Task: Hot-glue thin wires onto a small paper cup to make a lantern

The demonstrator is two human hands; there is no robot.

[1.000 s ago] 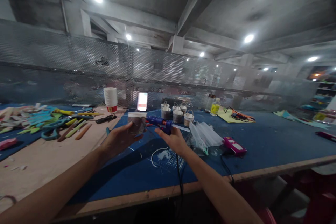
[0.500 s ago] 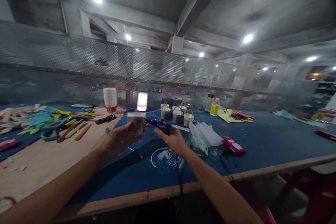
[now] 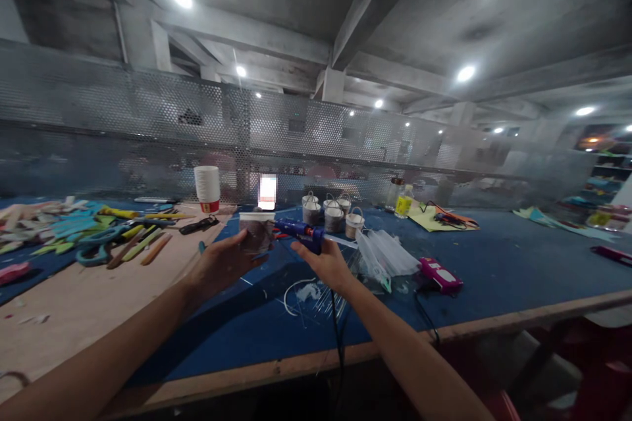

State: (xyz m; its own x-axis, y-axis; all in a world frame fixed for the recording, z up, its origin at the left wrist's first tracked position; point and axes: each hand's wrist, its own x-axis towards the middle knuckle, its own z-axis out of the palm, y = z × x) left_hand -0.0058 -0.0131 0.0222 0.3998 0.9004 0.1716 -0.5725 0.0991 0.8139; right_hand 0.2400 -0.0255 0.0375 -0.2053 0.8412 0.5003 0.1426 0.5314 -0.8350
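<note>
1. Through the head camera, I see the left hand [image 3: 222, 262] curled around a small grey cup [image 3: 257, 231] with a pale rim, its fingers closed on the side. The cup is held upright above a blue table [image 3: 484, 253], left of centre.
2. I see the right hand [image 3: 328, 264] wrapped around the handle of a blue glue gun [image 3: 300, 230], fingers closed. Its nozzle points left at the cup, just below the rim; I cannot tell whether they touch. A clear glue stick [image 3: 342, 241] juts from the back.
3. Behind the gun stand small buckets [image 3: 334, 217] with looped handles.
4. Right of the right hand lie a clear plastic bag [image 3: 392, 253] and a magenta box [image 3: 441, 275].
5. To the left, I find stacked paper cups [image 3: 207, 184] and, nearer, scissors [image 3: 93, 253] with blue handles.
6. A bright screen [image 3: 268, 191] glows just beyond the cup.
</note>
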